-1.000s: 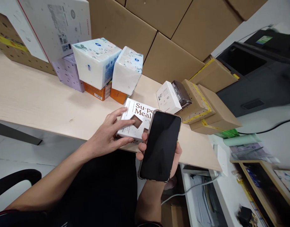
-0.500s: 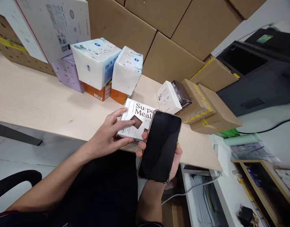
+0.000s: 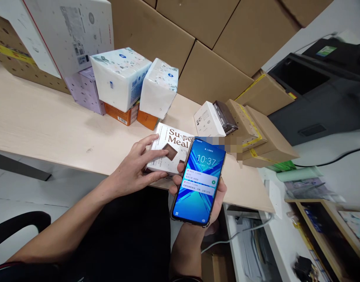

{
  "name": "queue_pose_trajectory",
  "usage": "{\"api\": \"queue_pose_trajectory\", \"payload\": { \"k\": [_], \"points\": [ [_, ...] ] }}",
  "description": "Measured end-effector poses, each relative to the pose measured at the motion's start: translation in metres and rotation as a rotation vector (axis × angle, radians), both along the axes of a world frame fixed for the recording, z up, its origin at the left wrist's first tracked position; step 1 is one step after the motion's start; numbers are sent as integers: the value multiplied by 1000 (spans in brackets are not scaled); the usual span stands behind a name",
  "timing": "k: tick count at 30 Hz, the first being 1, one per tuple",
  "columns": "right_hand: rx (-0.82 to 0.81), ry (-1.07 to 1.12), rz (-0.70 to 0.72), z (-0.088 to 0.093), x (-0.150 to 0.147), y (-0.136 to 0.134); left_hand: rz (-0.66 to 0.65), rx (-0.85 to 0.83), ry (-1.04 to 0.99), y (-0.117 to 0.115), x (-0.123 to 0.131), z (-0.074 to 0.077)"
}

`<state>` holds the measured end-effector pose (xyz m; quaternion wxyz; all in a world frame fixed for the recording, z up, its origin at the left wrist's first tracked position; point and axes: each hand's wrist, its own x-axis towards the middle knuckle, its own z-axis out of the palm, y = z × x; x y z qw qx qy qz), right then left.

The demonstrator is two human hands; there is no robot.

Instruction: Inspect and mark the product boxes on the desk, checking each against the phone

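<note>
My right hand (image 3: pixel 218 197) grips a smartphone (image 3: pixel 198 182) upright over the desk's front edge; its screen is lit blue and reads 10:37. A white box printed "Su-pe Meal" (image 3: pixel 171 145) lies flat on the light wooden desk (image 3: pixel 45 125). My left hand (image 3: pixel 133 172) is clasped round that box's near left corner, fingers on top and thumb along its front side. The phone hides the box's right part.
Two wrapped tissue packs (image 3: pixel 119 76) sit on orange boxes beside a lilac box (image 3: pixel 84 88) and a large white carton (image 3: pixel 65 31). A small white box (image 3: pixel 207 119), dark box (image 3: pixel 225 115) and taped cardboard parcels (image 3: pixel 265 141) lie right. Black printer (image 3: pixel 317 90) far right; cardboard cartons behind.
The phone's screen has gone from black to lit with a blue lock screen. Both hands have hardly moved.
</note>
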<state>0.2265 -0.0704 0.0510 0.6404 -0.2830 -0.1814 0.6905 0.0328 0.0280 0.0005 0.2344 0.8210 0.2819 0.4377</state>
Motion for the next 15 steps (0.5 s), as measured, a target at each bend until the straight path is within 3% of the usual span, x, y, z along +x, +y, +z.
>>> {"api": "queue_pose_trajectory", "payload": {
  "k": [10, 15],
  "points": [
    [-29, -20, 3, 1, 1, 1, 1, 15, 1, 1, 0, -1],
    [-97, -316, -200, 5, 24, -15, -1, 26, 19, 1, 0, -2]
  ]
}}
